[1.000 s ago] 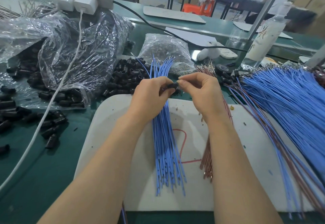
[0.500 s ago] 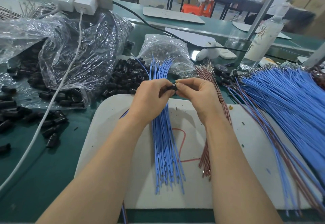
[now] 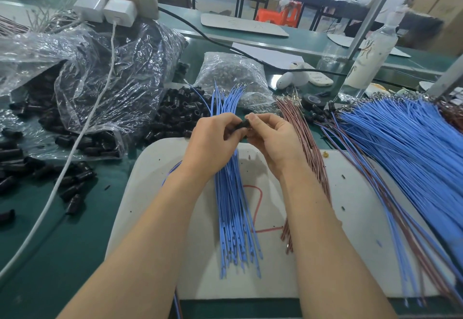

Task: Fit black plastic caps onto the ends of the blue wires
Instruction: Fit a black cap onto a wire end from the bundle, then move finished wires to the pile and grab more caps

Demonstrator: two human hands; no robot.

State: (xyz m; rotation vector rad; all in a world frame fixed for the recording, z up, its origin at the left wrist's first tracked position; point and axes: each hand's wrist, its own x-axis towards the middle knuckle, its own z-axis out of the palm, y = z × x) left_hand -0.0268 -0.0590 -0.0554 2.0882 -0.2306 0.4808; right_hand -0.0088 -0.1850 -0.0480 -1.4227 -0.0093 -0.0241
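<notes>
- The white board (image 3: 350, 218) lies on the green counter (image 3: 62, 243) under both forearms, with a red line drawn on it just nearer than the right hand.
- The blue wires (image 3: 233, 206) run as a bundle from under the left hand back toward the person. Their near ends are spread on the board.
- The left hand (image 3: 213, 140) is curled round the bundle, and its fingertips meet the right hand's at the middle.
- The right hand (image 3: 273, 140) pinches a black cap (image 3: 244, 125) between thumb and forefinger, raised above the board, between the two hands.
- Whether a wire end already sits inside the cap cannot be told.
- The brown wires (image 3: 305, 148) lie just right of the right hand and pass under its wrist.
- The bundle's far ends fan upward just beyond the left hand.
- A loose pile of black caps (image 3: 180, 113) sits just left of and beyond the left hand.
- A large heap of blue wire (image 3: 400, 143) spreads well right of the right hand.
- A clear plastic bag (image 3: 100, 80) holding more caps lies far left, with a white cable (image 3: 75, 148) across it.
- A small bag of metal parts (image 3: 230, 75) sits beyond both hands.
- A white bottle (image 3: 370, 50) stands far beyond the right hand.
</notes>
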